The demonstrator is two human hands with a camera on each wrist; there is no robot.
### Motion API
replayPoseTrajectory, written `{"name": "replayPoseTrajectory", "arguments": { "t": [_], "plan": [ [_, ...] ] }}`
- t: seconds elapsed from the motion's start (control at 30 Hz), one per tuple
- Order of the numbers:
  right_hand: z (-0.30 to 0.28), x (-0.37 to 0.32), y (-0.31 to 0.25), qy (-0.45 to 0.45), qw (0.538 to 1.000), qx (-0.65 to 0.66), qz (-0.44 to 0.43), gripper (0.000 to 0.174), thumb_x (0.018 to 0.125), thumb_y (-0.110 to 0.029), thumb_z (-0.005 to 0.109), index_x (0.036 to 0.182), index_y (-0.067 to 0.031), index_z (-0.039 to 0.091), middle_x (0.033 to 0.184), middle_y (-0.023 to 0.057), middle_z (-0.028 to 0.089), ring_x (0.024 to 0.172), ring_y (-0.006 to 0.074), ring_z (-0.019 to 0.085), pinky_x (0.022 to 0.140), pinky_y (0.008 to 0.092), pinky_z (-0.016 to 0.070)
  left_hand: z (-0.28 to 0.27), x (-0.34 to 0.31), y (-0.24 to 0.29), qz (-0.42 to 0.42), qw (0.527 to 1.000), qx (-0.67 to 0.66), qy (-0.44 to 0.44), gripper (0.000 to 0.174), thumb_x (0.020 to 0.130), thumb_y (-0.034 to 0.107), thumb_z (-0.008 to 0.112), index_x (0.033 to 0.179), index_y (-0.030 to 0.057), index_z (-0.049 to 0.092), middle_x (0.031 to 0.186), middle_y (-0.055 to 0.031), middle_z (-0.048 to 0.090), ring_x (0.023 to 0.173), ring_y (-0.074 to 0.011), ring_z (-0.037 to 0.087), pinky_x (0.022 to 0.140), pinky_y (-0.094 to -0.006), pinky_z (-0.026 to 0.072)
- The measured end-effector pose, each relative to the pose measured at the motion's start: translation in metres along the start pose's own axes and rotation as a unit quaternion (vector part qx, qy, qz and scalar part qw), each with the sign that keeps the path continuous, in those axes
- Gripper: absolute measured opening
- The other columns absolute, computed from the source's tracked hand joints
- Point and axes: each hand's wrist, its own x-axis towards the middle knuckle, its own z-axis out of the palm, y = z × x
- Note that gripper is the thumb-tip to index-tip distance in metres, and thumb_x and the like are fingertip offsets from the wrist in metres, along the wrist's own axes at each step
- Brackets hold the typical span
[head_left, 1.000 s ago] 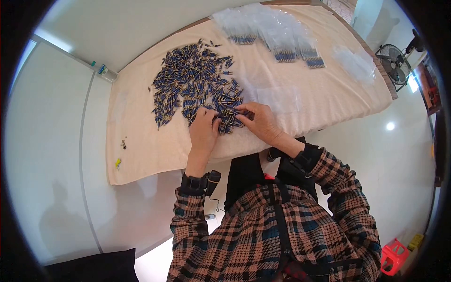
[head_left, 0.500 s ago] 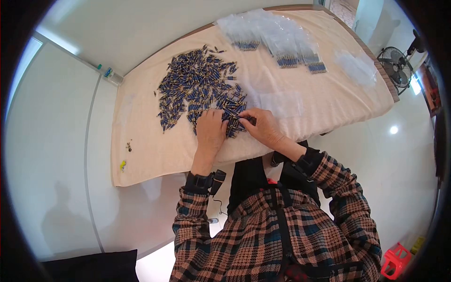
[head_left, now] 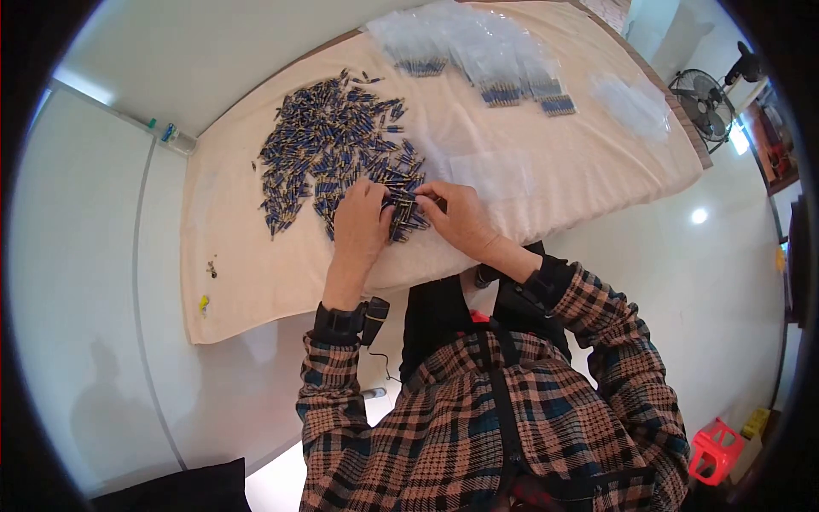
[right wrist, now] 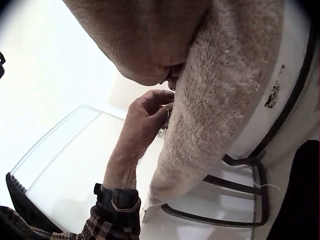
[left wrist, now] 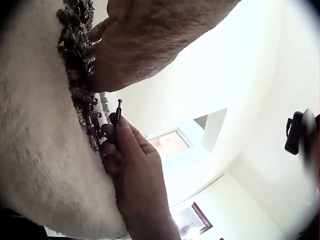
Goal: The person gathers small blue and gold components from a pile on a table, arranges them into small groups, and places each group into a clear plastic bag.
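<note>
A heap of small blue-and-gold plugs (head_left: 320, 136) lies on the cream cloth (head_left: 256, 282). At its near edge my left hand (head_left: 358, 218) bends its fingers and thumb around a few plugs, which also show as small glints by that hand (right wrist: 137, 122) in the right wrist view. Facing it, my right hand (head_left: 461, 218) pinches one plug between thumb and forefinger. In the left wrist view this plug (left wrist: 119, 112) points up from the fingertips of the right hand (left wrist: 142, 175). Loose plugs (head_left: 409, 220) lie between the two hands.
Clear bags (head_left: 461, 43) with rows of plugs in their ends overlap at the table's back. A flat clear bag (head_left: 490, 175) lies right of the heap, more bags (head_left: 631, 107) at far right. A yellow item (head_left: 203, 305) and a clear container (head_left: 177, 139) are at left.
Both hands stay at the near edge of the heap, working close together with small finger movements. The whole view shifts slightly as the head moves.
</note>
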Motion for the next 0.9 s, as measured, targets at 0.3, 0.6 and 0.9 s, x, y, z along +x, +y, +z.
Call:
{"name": "replayPoseTrajectory", "arguments": {
  "t": [0.3, 0.6, 0.9],
  "plan": [
    [0.004, 0.002, 0.003, -0.002, 1.000, 0.005, 0.003, 0.015, 0.087, -0.005, 0.064, 0.100, 0.0032, 0.063, 0.078, 0.0123, 0.069, 0.066, 0.0129, 0.063, 0.062, 0.0271, 0.0501, 0.005, 0.009, 0.001, 0.083, 0.995, 0.050, 0.008, 0.023, 0.072, 0.003, 0.068, 0.093, 0.0051, 0.059, 0.092, -0.0119, 0.056, 0.091, -0.0329, 0.056, 0.076, -0.0420, 0.0470],
    [0.003, 0.002, 0.005, 0.001, 0.999, 0.038, 0.005, 0.016, 0.086, -0.006, 0.065, 0.099, 0.0034, 0.064, 0.078, 0.0101, 0.069, 0.065, 0.0107, 0.061, 0.062, 0.0260, 0.0499, 0.005, -0.001, 0.001, 0.089, 0.996, 0.025, -0.017, 0.023, 0.074, 0.003, 0.066, 0.094, 0.0043, 0.057, 0.094, -0.0118, 0.056, 0.091, -0.0332, 0.054, 0.077, -0.0410, 0.0460],
    [0.001, 0.001, 0.002, -0.010, 1.000, 0.010, 0.000, 0.016, 0.085, -0.008, 0.067, 0.098, 0.0020, 0.065, 0.075, 0.0076, 0.067, 0.063, 0.0096, 0.058, 0.061, 0.0254, 0.0485, 0.000, -0.011, -0.007, 0.073, 0.997, -0.020, 0.001, 0.021, 0.075, 0.002, 0.066, 0.094, 0.0030, 0.058, 0.091, -0.0134, 0.057, 0.090, -0.0346, 0.055, 0.077, -0.0420, 0.0453]
  ]
}}
